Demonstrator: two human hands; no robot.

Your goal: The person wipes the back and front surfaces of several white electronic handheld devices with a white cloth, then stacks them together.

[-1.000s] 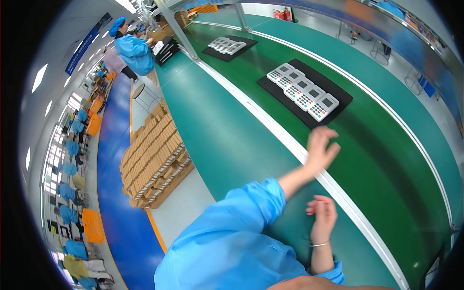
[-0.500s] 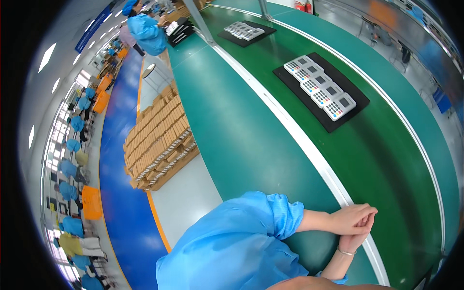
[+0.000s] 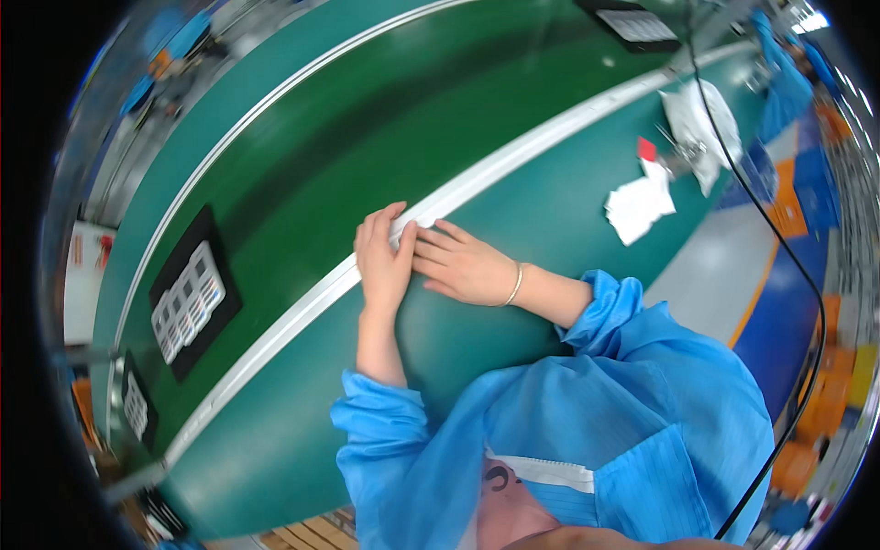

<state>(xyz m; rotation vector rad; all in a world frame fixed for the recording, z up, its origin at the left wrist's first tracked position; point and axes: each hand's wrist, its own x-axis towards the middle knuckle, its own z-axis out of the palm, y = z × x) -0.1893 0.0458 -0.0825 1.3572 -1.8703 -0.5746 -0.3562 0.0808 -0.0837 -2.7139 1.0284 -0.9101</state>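
One white rail (image 3: 486,171), which we see running diagonally between green belt (image 3: 458,101) and teal tabletop (image 3: 550,220). Left hand (image 3: 383,261): over the rail, fingers loosely extended, close together. Right hand (image 3: 472,269): flattened, fingers slightly parted, tips at the left hand's thumb side. To our left, on the belt: black mat (image 3: 203,229), white keypad devices (image 3: 188,302) upon it. To our right: white papers (image 3: 634,209), white bag (image 3: 704,119).

Wide green belt (image 3: 458,115) lying open past the white rail (image 3: 518,156) — black tray (image 3: 205,227) taking up its left, white papers (image 3: 632,211), white bag (image 3: 687,115), black cable (image 3: 822,321) crowding the right
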